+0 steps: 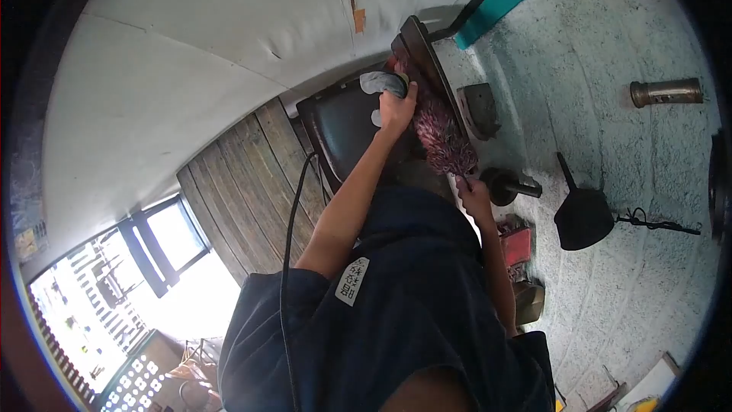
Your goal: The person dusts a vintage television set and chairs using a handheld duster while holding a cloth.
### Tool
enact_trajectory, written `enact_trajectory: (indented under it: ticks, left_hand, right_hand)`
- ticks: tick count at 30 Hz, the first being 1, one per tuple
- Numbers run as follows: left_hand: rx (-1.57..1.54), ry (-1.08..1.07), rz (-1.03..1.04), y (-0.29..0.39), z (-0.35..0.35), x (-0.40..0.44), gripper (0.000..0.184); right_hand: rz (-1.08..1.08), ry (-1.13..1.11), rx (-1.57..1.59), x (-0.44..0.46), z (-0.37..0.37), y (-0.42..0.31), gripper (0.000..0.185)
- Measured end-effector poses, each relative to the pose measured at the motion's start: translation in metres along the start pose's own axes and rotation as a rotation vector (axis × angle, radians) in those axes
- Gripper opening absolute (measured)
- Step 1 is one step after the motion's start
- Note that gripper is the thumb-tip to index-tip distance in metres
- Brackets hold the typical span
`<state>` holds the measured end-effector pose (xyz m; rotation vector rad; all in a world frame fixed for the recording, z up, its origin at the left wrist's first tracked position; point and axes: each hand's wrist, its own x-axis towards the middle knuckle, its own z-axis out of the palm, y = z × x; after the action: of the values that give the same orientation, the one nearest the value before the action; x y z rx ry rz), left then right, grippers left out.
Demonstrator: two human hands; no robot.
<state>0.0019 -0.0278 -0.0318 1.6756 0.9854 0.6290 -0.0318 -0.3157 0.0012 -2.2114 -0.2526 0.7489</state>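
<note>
Two hands are recorded, with a dark seat-like surface [337,123] left of the left fingers. By the left hand [398,112], fingers appear curled around a grey object [382,83], partly hidden and not identifiable; its firmness cannot be judged. Immediately right of these fingers, a fluffy duster [442,131] is found. Its long axis is slanted from the right fingers up past the left ones, the far end being pointed away from the body. It is judged light, soft-piled and easily compressed; the handle is assessed as the proper hold. There, the fingers of the right hand [474,197] are clamped.
</note>
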Motion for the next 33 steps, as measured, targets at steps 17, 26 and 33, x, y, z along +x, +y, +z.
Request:
enact_trajectory:
  ticks: [17, 26, 33]
  left_hand:
    - [-0.125, -0.186, -0.306, 0.002, -0.016, -0.157, 0.035]
    - [-0.229, -0.126, -0.284, -0.023, 0.013, -0.226, 0.035]
    - [-0.197, -0.142, -0.199, -0.009, 0.014, -0.267, 0.039]
  right_hand:
    - [-0.197, 0.065, -0.059, -0.109, -0.051, 0.090, 0.042]
    - [-0.187, 0.190, -0.117, -0.157, -0.035, 0.179, 0.039]
    - [-0.176, 0.168, -0.132, -0.178, -0.060, 0.165, 0.039]
